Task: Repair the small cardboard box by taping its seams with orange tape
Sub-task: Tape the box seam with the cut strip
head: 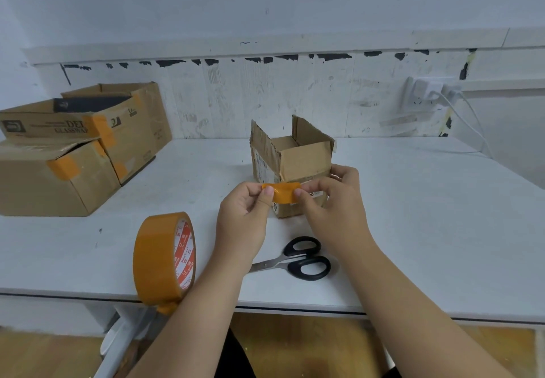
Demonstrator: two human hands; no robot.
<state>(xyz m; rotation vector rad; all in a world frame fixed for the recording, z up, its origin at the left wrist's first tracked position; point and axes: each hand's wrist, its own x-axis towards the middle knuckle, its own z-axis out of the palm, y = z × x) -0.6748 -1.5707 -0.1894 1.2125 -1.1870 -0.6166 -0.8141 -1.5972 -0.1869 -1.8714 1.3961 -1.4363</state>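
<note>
Orange tape strip [282, 192] hides box [290, 159] seam (partly).

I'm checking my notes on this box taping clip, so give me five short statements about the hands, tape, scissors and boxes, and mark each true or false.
1. Both the left hand and the right hand pinch one short cut strip of orange tape. True.
2. The black-handled metal scissors are in the right hand. False: they lie on the white table.
3. The orange tape roll stands on its edge near the table's front edge. True.
4. The small brown cardboard box has its top flaps closed. False: they stand open.
5. The larger cardboard boxes at the left carry no tape. False: orange patches show on them.
</note>
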